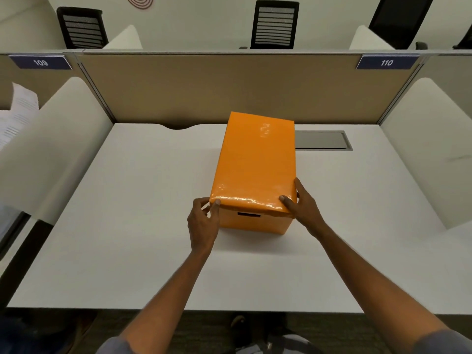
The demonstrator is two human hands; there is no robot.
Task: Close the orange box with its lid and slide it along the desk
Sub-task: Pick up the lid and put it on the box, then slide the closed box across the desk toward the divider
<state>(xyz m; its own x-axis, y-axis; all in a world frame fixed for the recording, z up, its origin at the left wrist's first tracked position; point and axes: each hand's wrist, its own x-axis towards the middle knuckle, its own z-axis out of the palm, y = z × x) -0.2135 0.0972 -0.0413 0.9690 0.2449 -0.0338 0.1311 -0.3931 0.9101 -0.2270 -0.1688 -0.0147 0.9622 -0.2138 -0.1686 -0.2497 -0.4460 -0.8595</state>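
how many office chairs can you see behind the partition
3: one far left, one centre, one far right, partly cut off. More may be hidden.

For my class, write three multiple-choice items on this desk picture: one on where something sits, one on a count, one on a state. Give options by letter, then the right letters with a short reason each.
1. Where is the grey cable hatch in the desk?
A. just right of the orange box
B. left of the box
C. at the near desk edge

2. How many numbered blue signs show on the partition?
A. one
B. two
C. four

3. What state is the lid in?
A. lying beside the box
B. on the box
C. held high above it

Answers: 1 A, the hatch lies by the box's far right side. 2 B, signs 109 and 110. 3 B, the lid covers the box, with the left hand and right hand at its near corners.
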